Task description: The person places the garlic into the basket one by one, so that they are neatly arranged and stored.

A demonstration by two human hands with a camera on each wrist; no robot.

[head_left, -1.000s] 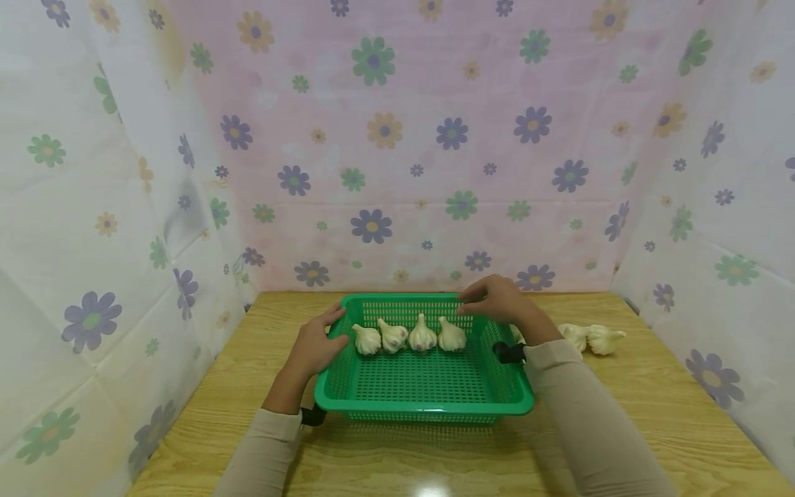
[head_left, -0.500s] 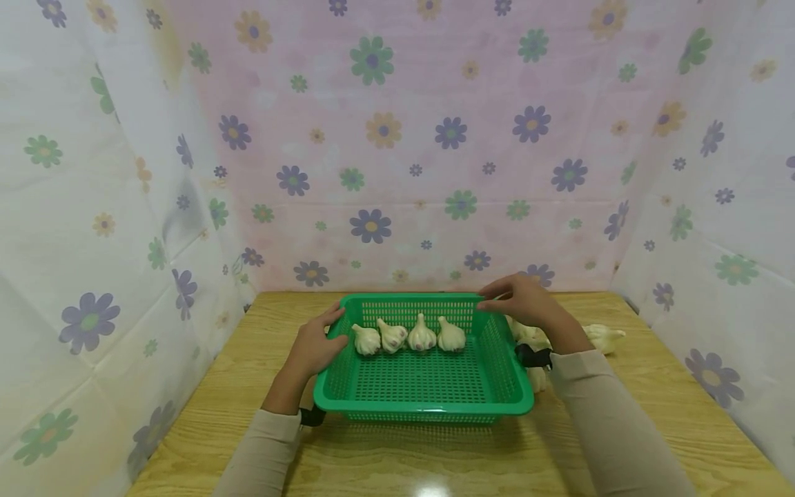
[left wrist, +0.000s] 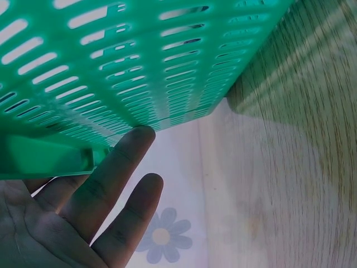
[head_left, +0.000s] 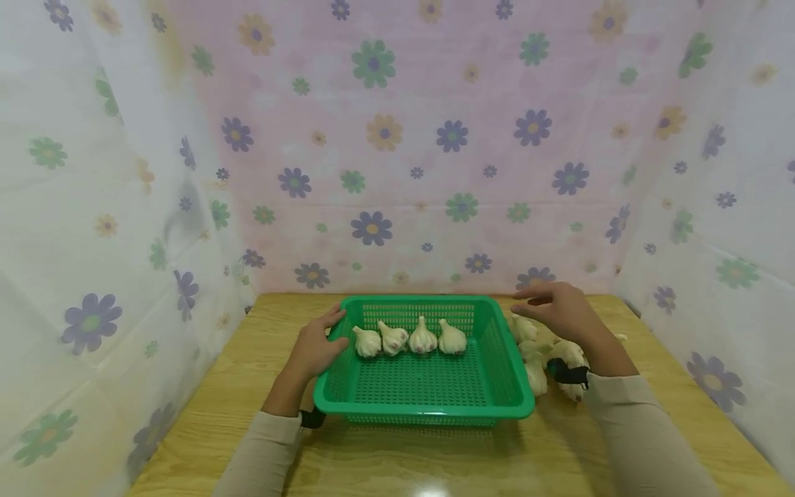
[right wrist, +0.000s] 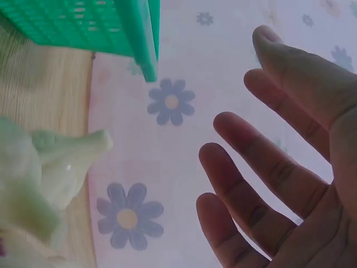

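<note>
A green plastic basket (head_left: 425, 410) stands on the wooden table. Inside it, a row of garlic bulbs (head_left: 423, 338) lies toward the back. The left hand (head_left: 315, 349) rests on the basket's left rim, thumb over the inner side; in the left wrist view its fingers (left wrist: 106, 192) lie against the outside of the slotted wall (left wrist: 167, 72). Past the basket's right rim, the right hand (head_left: 562, 314) hovers empty above more garlic bulbs (head_left: 535, 369). The right wrist view shows its fingers (right wrist: 245, 173) apart and relaxed, with garlic (right wrist: 67, 167) below on the table.
The loose garlic pile sits close against the basket's right side, partly hidden by the right hand and wrist strap (head_left: 568, 373). Flower-printed cloth (head_left: 422, 152) stands behind and on both sides of the wooden table (head_left: 385, 459).
The right hand has moved right, from above the basket's back right corner to over the loose garlic, uncovering more of the pile. The left hand and basket have stayed put.
</note>
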